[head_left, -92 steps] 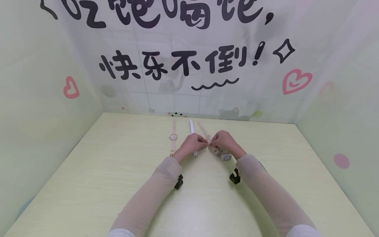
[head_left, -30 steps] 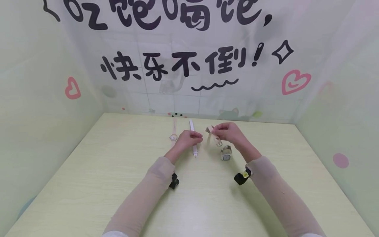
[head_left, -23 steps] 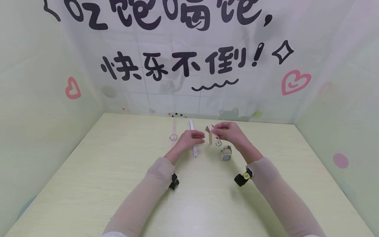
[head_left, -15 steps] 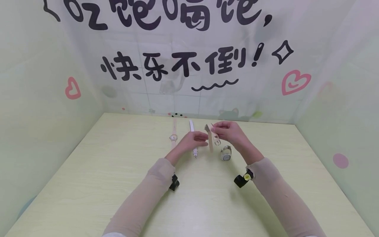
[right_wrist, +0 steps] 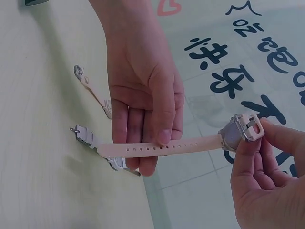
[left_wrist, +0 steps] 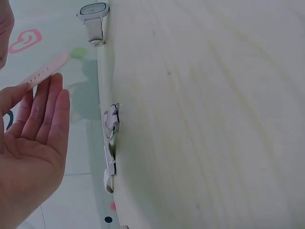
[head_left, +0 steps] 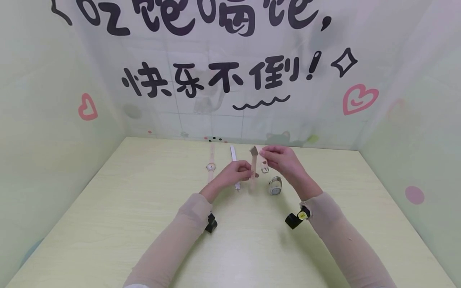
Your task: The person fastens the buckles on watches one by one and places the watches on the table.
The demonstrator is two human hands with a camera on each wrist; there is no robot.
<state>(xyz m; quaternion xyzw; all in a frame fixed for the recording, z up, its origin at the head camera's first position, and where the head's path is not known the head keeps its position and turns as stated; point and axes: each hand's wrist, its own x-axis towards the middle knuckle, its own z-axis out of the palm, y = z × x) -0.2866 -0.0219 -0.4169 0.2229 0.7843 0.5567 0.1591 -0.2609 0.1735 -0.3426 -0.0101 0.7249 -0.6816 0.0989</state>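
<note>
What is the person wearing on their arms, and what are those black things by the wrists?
Both arms are covered in thin, see-through beige sleeves, left sleeve and right sleeve, with white cuffs showing nearest the camera. A small black device is strapped at each wrist: left wrist device, and right wrist device, which bears a yellow mark. The hands are bare.

Head camera looks down over the table [head_left: 108, 224]; wrist cameras sit close, sharing it.

1. Pale yellow-green wood-grain table [head_left: 144, 224], filling the lower frame.
2. Pink round-faced watch [head_left: 210, 167], centre, lying flat.
3. White strap watch [head_left: 234, 160] beside it.
4. Grey square-faced watch [head_left: 275, 187], right of centre.
</note>
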